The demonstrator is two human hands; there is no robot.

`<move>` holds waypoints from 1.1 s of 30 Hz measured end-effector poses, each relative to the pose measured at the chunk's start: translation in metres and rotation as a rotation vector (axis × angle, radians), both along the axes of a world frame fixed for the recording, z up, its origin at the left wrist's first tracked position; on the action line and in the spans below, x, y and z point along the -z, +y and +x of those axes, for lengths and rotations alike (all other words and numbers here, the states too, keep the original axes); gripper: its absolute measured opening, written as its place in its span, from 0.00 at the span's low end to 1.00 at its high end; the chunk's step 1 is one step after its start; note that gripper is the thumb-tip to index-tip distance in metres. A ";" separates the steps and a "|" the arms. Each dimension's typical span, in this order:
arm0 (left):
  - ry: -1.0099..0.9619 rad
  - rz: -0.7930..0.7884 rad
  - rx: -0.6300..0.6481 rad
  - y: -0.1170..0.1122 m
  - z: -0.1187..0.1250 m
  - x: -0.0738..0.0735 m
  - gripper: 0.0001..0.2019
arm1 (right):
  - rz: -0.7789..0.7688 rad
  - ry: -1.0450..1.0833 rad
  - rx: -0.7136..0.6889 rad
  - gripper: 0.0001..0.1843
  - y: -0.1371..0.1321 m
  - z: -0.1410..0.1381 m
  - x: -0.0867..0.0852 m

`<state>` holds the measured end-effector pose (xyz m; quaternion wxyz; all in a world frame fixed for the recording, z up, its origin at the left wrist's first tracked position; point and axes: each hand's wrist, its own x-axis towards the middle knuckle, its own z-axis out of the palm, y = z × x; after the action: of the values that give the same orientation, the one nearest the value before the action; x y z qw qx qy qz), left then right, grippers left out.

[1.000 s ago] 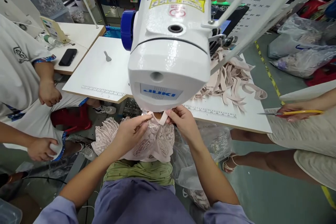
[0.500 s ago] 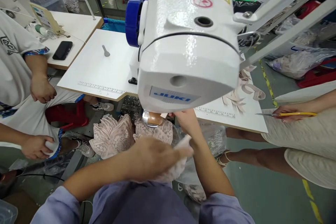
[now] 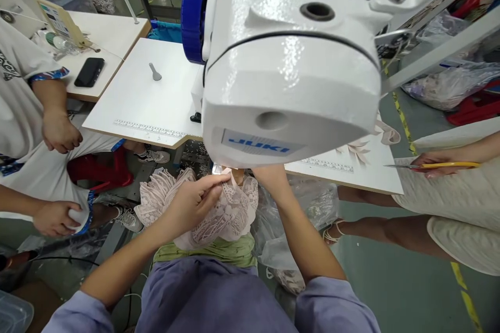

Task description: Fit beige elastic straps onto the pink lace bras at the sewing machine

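My left hand (image 3: 193, 203) is closed in a pinch at the front of the sewing machine (image 3: 289, 99), thumb and forefinger on a pale pink fabric strip (image 3: 234, 181). The strip lies over the small metal and brown work arm under the machine head. Pale pink lace pieces (image 3: 230, 213) hang below it, partly behind my left hand. More lace (image 3: 156, 192) is bunched to the left, fanned in layers. Reaching up beneath the head from the right, my right hand (image 3: 272, 179) has its fingers hidden by the machine.
A white tabletop (image 3: 128, 93) with a printed ruler and a small grey tool (image 3: 155, 72) extends left. Fabric scraps (image 3: 355, 151) lie on the right. One person sits at the left; another, at the right, holds yellow-handled scissors (image 3: 449, 165). Plastic bags (image 3: 297, 213) hang below.
My left hand has moved up and left from in front of my lap to the work arm, bringing the pale strip there. My right hand stays under the machine head. The view has shifted slightly.
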<state>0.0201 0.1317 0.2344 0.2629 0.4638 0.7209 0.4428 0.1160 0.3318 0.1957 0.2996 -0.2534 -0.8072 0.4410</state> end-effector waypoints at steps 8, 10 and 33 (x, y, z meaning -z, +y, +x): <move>0.352 0.244 0.454 0.001 0.021 -0.032 0.17 | -1.020 0.249 -0.126 0.18 -0.010 0.034 -0.001; 0.335 0.249 0.408 -0.002 0.017 -0.026 0.16 | -1.250 0.231 -0.264 0.21 -0.019 0.053 -0.003; 0.096 0.029 0.133 -0.007 0.015 0.003 0.15 | -0.248 -0.027 -0.234 0.09 -0.053 0.055 -0.031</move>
<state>0.0350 0.1247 0.2311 0.2500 0.5352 0.6939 0.4118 0.1714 0.2791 0.2264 0.2019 -0.1987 -0.7744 0.5658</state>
